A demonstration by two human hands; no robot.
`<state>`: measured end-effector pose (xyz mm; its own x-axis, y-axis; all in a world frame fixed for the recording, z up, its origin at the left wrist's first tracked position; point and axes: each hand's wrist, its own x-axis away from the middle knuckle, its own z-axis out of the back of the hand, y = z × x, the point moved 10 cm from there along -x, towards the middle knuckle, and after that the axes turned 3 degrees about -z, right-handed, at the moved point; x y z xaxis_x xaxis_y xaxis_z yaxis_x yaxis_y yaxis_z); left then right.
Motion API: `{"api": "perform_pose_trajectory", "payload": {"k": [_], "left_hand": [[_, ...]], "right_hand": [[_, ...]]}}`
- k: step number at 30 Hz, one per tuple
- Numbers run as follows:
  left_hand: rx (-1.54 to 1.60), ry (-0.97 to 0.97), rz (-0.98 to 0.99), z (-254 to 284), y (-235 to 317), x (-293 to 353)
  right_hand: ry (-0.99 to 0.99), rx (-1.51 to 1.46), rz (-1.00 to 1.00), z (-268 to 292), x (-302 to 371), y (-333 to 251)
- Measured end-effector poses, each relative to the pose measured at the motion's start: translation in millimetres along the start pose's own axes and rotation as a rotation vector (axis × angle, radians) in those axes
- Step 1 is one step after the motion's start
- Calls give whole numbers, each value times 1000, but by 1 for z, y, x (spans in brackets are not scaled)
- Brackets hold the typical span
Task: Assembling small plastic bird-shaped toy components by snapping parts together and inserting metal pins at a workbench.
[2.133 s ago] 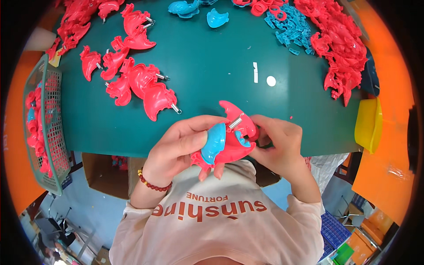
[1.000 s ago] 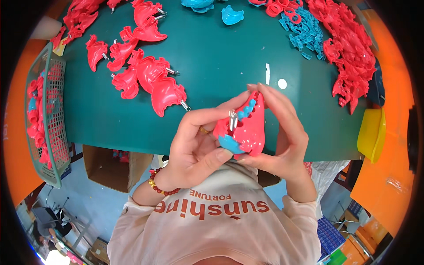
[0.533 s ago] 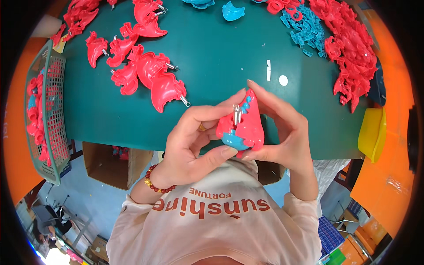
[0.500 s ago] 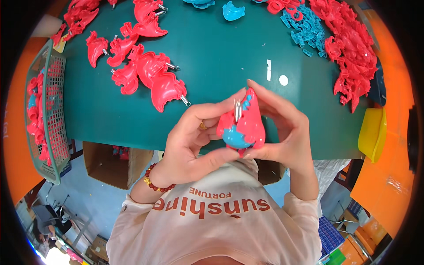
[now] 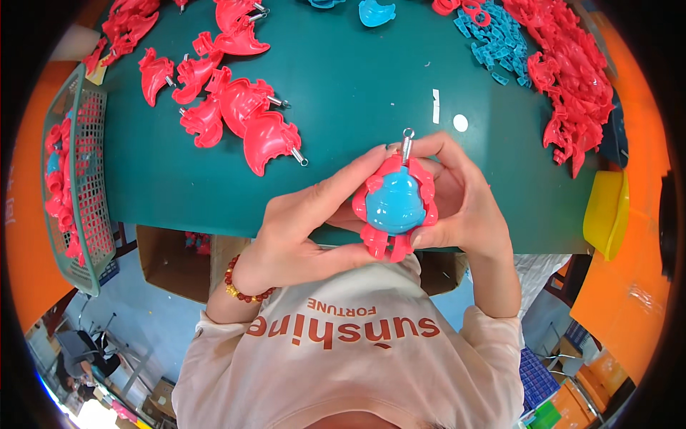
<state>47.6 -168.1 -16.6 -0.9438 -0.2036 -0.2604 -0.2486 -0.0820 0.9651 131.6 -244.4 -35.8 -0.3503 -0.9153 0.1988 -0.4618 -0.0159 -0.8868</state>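
Between both hands, just above the table's near edge, is a red plastic toy figure (image 5: pixel 397 204) with a round blue belly facing me. A metal spring (image 5: pixel 407 146) with a loop at its end sticks out of its top. My left hand (image 5: pixel 314 222) grips the toy's left side, thumb low near its feet and fingertips at the top. My right hand (image 5: pixel 461 204) closes round its right side, thumb at the lower right edge. Farther left lie several red shell halves (image 5: pixel 268 143) with springs attached, none of them touched by my hands.
A green table (image 5: pixel 357 93) spreads ahead. At far right are piles of red parts (image 5: pixel 572 93) and small blue pieces (image 5: pixel 496 46). A blue shell (image 5: pixel 376 13) lies at the back. A mesh basket (image 5: pixel 89 179) stands left, a yellow bin (image 5: pixel 606 214) right, a cardboard box (image 5: pixel 168 261) below the edge.
The toy has been turned in my hands: its side with the pointed top showed before, and now its blue belly faces me with the spring upward. Both hands keep hold of it.
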Motion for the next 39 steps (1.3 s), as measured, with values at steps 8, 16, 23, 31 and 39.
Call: {"api": "perform_pose_trajectory", "payload": {"k": [8, 16, 23, 31, 39], "left_hand": [[-63, -47, 67, -3, 4, -3], [19, 123, -69, 5, 8, 0], [105, 84, -33, -1, 1, 2], [202, 149, -77, -3, 1, 1], [113, 104, -34, -1, 10, -7]], "right_hand": [[49, 78, -20, 1, 0, 0], [99, 299, 146, 7, 6, -11], [117, 386, 162, 9, 10, -20], [231, 420, 253, 17, 18, -21], [144, 480, 356, 6, 25, -35]]}}
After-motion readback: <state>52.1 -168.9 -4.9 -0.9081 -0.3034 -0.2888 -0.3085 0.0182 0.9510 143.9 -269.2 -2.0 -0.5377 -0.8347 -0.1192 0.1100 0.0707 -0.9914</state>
